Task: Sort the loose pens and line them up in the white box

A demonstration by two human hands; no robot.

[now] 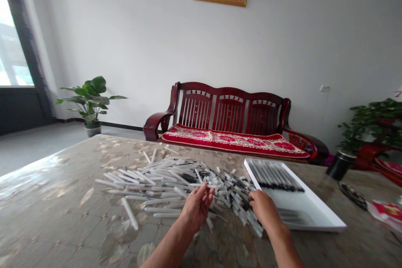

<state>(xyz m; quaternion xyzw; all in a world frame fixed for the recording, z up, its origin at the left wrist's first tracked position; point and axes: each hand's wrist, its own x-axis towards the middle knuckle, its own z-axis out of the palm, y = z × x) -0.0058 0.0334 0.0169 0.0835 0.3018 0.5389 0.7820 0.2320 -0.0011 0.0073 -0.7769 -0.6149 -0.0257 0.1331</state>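
Note:
A large heap of loose pen parts lies in front of me. Whitish translucent pen barrels (pixel 166 194) make up its left side, and pale caps with dark pieces (pixel 240 201) its right. My left hand (pixel 197 206) is over the heap's near middle, thumb and finger pinched on a whitish pen barrel (pixel 212 186). At the heap's right edge, beside the white box (pixel 326 214), my right hand (pixel 266 208) has its fingers curled in; what they hold is hidden. Finished-looking pens (pixel 276 176) with dark ends lie in a row at the box's far end. Blurred dark pens (pixel 293 216) show at its near side.
A patterned cover lies over the table (pixel 63 217). To the right are a black canister (pixel 341 165), a dark cable (pixel 353 196) and a red-and-white packet (pixel 386 213). A red wooden bench (pixel 230 111) stands behind the table, a potted plant (pixel 92 96) at left.

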